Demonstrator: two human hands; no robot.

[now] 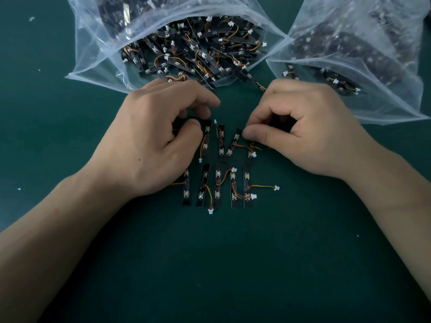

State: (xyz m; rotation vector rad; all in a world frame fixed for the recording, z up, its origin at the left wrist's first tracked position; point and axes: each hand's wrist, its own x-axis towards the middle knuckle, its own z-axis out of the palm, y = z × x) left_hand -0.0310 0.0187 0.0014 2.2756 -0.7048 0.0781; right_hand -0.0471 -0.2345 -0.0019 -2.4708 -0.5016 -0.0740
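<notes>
Several small black circuit strips with orange-yellow wires and white plugs lie in two rows on the green mat [233, 264]. The near row [218, 185] is tidy; the far row [220, 142] is looser. My left hand [154, 141] hovers over the left end of the far row, fingers curled down, thumb tip against one strip [206, 137] and another dark strip with a wire tucked under the fingers. My right hand [305, 131] is curled at the right end, thumb and forefinger pinching a wired strip [253, 149], with the thumb tip beside a tilted strip [235, 142].
An open clear plastic bag [98, 50] full of the same wired strips lies just beyond my hands, its mouth facing me. A second clear bag [373, 94] of strips lies at the far right. Small white specks dot the mat at the left.
</notes>
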